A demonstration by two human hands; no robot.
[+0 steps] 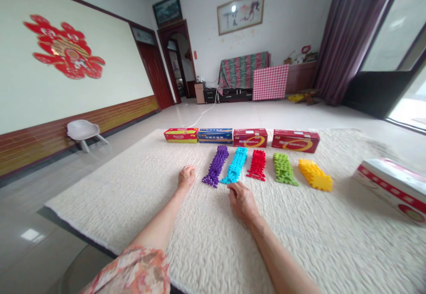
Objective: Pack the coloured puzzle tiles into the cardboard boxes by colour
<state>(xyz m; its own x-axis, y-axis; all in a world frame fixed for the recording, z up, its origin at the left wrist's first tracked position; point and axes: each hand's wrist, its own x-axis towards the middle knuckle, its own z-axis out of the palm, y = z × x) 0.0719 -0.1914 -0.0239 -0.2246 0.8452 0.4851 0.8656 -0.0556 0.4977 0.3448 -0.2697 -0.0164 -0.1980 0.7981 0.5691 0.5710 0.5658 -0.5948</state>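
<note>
My left hand (187,177) rests on the cream quilted cover with its fingers curled in, left of a row of purple plastic interlocking pieces (217,165). My right hand (242,200) is curled with fingers bent, just in front of the near end of a light-blue row of pieces (236,164). Whether its fingertips touch that row I cannot tell. Further right lie a red row (257,165), a green row (284,169) and a yellow row (315,175) of similar pieces. No object shows in either hand.
Behind the rows stand a red-yellow box (181,135), a blue box (215,136) and two dark red boxes (250,138). A larger white-and-red box (392,187) sits at the right. The quilted cover (116,192) ends at the left edge; a white chair (83,132) stands beyond.
</note>
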